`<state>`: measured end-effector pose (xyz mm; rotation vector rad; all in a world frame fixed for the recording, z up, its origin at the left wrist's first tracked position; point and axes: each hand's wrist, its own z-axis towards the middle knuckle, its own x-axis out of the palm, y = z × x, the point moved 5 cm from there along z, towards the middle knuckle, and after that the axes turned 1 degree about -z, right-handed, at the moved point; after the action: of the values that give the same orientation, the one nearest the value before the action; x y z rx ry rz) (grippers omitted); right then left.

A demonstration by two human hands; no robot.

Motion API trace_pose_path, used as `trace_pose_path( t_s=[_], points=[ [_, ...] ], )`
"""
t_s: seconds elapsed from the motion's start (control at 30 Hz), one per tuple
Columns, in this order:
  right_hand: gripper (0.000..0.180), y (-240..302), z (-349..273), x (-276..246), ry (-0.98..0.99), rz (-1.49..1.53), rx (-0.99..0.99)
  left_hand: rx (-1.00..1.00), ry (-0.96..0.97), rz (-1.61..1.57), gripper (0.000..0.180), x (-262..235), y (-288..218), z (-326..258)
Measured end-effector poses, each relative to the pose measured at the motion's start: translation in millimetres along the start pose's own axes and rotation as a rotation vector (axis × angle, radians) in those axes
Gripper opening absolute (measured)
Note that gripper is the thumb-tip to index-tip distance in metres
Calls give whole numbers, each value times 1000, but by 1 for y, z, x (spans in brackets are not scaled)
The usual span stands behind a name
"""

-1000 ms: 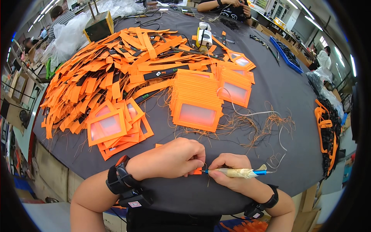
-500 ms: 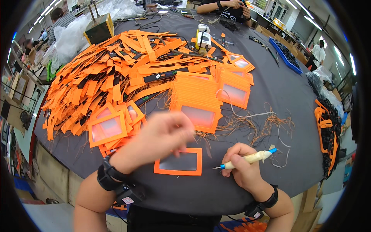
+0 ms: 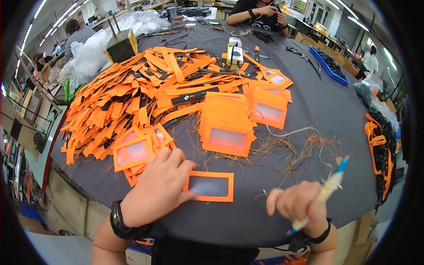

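Note:
A single orange-framed clear window piece (image 3: pixel 230 187) lies flat on the dark cloth in front of me. My left hand (image 3: pixel 161 183) takes its left edge, thumb at the lower corner and curled fingers by the upper one. To the right, my right hand (image 3: pixel 298 205), slightly blurred, is closed around a pen-shaped tool (image 3: pixel 329 187) wrapped in cream tape with blue ends. The tool slants, its lower end toward me; its tip is blurred. Beyond the single piece stands an overlapping stack of similar framed pieces (image 3: pixel 227 140). More loose framed pieces (image 3: pixel 132 154) lie beside my left hand.
A big heap of orange and black straps (image 3: pixel 110 106) covers the table's left side. Loose threads (image 3: pixel 287 152) and a pale cord (image 3: pixel 282 131) lie right of the stack. A white plug unit (image 3: pixel 235 57), a blue tray (image 3: pixel 329 65) and a co-worker's hands (image 3: pixel 271 13) are farther off.
My left hand has come down and left onto the single framed piece's edge. My right hand has moved right and down, turning the tool steeper, its lower end toward me. The view has shifted slightly.

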<state>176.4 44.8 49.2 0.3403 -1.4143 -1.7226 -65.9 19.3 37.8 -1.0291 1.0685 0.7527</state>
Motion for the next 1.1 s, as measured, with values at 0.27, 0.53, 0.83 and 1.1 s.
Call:
trace_pose_path(
  t_s=[0.27, 0.53, 0.83, 1.1],
  points=[
    [49, 52, 17, 77, 654, 347, -64, -19, 45, 72, 57, 12, 14, 1],
    [49, 61, 0, 107, 414, 428, -253, -229, 117, -400, 30, 3, 11, 6],
    [48, 65, -2, 105, 334, 492, -294, -446, -536, -346, 13, -69, 121, -62],
    [50, 70, 7, 103, 395, 416, -302, 20, -195, -20, 34, -22, 11, 33]
  ],
)
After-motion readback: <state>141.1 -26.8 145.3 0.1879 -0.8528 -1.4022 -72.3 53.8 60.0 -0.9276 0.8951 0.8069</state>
